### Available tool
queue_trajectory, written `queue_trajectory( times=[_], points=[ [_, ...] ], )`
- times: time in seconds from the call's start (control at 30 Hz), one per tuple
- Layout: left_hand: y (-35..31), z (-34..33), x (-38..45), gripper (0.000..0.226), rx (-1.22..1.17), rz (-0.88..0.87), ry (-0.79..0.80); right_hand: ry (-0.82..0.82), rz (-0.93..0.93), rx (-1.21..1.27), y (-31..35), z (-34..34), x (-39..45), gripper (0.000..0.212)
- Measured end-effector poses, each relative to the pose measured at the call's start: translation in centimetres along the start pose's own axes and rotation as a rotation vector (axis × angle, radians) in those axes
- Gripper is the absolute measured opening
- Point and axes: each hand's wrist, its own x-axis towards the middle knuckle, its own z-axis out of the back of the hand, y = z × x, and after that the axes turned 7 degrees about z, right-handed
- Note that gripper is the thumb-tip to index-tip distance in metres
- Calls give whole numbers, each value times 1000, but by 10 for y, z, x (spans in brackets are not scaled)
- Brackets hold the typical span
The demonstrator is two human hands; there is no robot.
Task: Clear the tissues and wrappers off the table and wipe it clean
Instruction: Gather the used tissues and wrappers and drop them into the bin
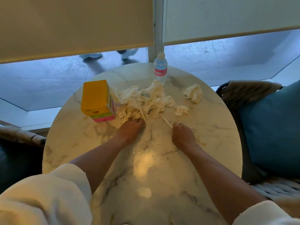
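2 hands work the near edge of the tissue pile (142, 101) mid-table (219, 127): left hand (129, 132) pinching 1 thin stick (142, 114), right hand (183, 135) another (165, 120); best to lift both clear, then bunch the tissues together.

Your two bare forearms extend forward from rolled pale sleeves, your left hand (129, 129) lying knuckles-up with fingertips curled under at the far end, and your right hand (182, 134) closed in a pinch, both wrists held low.
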Motion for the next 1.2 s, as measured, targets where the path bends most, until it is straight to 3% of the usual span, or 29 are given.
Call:
queue_trajectory(
  times=[0.2, 0.4, 0.53, 0.77, 0.97, 1.2],
  points=[
    [-2, 2, -15, 48, -215, 100, 64, 45, -136, 178, -4, -3, -15, 25],
    [-13, 4, -56, 28, -399, 99, -73, -56, -317, 446, -10, -5, -55, 17],
    [-21, 1, -101, 19, -552, 93, -59, -129, -375, 542, -3, -9, -96, 6],
    [-39, -17, -192, 30, -627, 35, 3, -192, -420, 722, 19, -25, -189, 4],
    [-57, -44, -272, 25, -704, -28, 51, -273, -415, 900, 41, -49, -284, 14],
    [-103, -77, -340, 28, -861, -206, 138, -345, -582, 1098, 22, -88, -383, 14]
  ],
)
